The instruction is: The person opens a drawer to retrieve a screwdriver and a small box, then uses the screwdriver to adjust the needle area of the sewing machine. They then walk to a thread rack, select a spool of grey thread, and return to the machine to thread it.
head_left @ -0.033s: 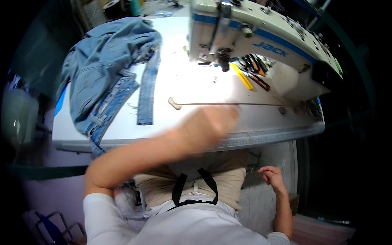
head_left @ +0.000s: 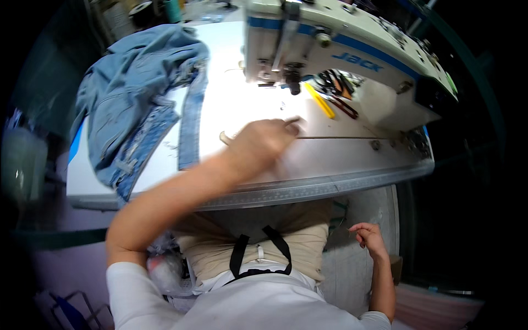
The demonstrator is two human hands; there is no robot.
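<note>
My left hand (head_left: 261,144) is above the front of the white sewing table (head_left: 220,104), its arm reaching across from the left. Motion blurs its curled fingers; a small dark thing shows at the fingertips, too smeared to name. Partly behind that hand lies a small pale bone-shaped piece (head_left: 224,137). My right hand (head_left: 369,238) hangs low beyond the table's front edge, thumb and forefinger close together; what they pinch, if anything, is too fine to make out. A blue denim garment (head_left: 124,82) with frayed edges covers the table's left, one flat denim strip (head_left: 190,132) reaching forward.
A white and blue sewing machine (head_left: 352,41) stands at the back right. Under its arm lie a yellow-handled tool (head_left: 320,101), a dark red tool (head_left: 345,108) and several dark-handled ones. A grey ruled edge (head_left: 275,196) runs along the table's front.
My left hand has shifted a little left and away from me, and a dark thing now shows at its fingertips. The whole view has slid slightly; my right hand stays low.
</note>
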